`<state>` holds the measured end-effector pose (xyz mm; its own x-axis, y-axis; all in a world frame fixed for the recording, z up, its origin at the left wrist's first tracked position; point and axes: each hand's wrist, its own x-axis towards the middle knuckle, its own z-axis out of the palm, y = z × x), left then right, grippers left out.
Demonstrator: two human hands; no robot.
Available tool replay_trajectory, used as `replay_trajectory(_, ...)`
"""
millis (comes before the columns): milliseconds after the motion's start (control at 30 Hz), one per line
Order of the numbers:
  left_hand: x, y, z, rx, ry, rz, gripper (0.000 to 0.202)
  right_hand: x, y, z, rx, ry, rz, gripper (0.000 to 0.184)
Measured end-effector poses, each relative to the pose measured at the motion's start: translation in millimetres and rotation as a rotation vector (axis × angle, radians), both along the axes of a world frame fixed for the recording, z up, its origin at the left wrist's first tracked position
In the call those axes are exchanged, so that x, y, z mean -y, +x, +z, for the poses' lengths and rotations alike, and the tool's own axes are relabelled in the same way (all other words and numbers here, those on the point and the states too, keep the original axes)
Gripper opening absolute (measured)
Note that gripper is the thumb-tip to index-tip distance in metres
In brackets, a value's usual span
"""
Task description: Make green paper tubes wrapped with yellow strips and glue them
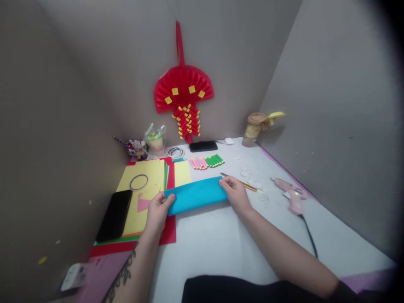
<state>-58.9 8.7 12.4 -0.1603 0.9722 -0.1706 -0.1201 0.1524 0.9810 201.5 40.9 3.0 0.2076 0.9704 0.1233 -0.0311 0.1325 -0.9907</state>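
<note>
A strip of bright blue paper [197, 195] is stretched level between my two hands, just above the white table. My left hand [158, 210] pinches its left end, thumb on top. At the opposite end, my right hand [235, 192] grips the upper corner between thumb and fingers. Close beyond my right hand lies a pencil [250, 186], beside a dark pointed tool partly hidden by that hand. Past the strip sit short pink paper rolls [198, 163] and green paper rolls [215, 160], each with yellow ends.
Coloured sheets [132, 219] carry a black phone [115, 214] and a roll of tape [139, 182] at left. A corded pink glue gun [292, 193] lies right, near paper scraps. Behind stand a lidded cup [251, 130] and a pen holder [137, 149]; a red paper fan [184, 86] hangs on the wall.
</note>
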Motion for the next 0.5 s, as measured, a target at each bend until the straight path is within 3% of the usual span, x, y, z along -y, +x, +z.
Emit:
replay_trajectory(167, 1, 5, 8.2, 0.067, 0.034, -0.033, 0.039, 2, 2, 15.2, 0.037, 0.050, 0.000, 0.024)
replay_trajectory(333, 7, 2, 38.0, 0.055, 0.052, -0.085, 0.036, 13, 14, 47.3, 0.092, 0.076, 0.012, 0.025)
replay_trajectory(433, 13, -2, 55.1, -0.010, 0.063, -0.204, 0.030, 18, 28, 59.1, 0.228, 0.047, 0.062, 0.025)
replay_trajectory(500, 18, -2, 56.5, -0.062, 0.024, -0.288, 0.031, 21, 38, 56.3, 0.386, -0.013, 0.140, 0.024)
